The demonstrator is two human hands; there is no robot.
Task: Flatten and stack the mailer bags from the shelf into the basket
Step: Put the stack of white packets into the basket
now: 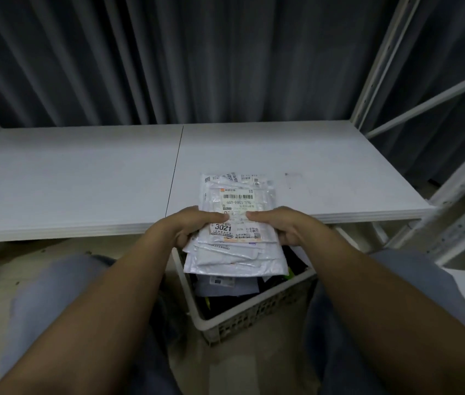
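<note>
Mailer bags (pixel 238 253) — between left hand (pixel 187 227) and right hand (pixel 281 228) grips

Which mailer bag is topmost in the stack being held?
The mailer bag with the barcode label, lying fully in view on the stack; the others show only as edges beneath it.

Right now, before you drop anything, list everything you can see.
mailer bags: one stack, number unclear, white with labels, far end on shelf front, near end above basket
basket: one, off-white, perforated, below shelf front, packets inside
shelf: one, white, two boards
curtain: one, dark grey, behind shelf
frame uprights: several, white, at shelf sides
left hand: grips stack's left edge
right hand: grips stack's right edge
</note>
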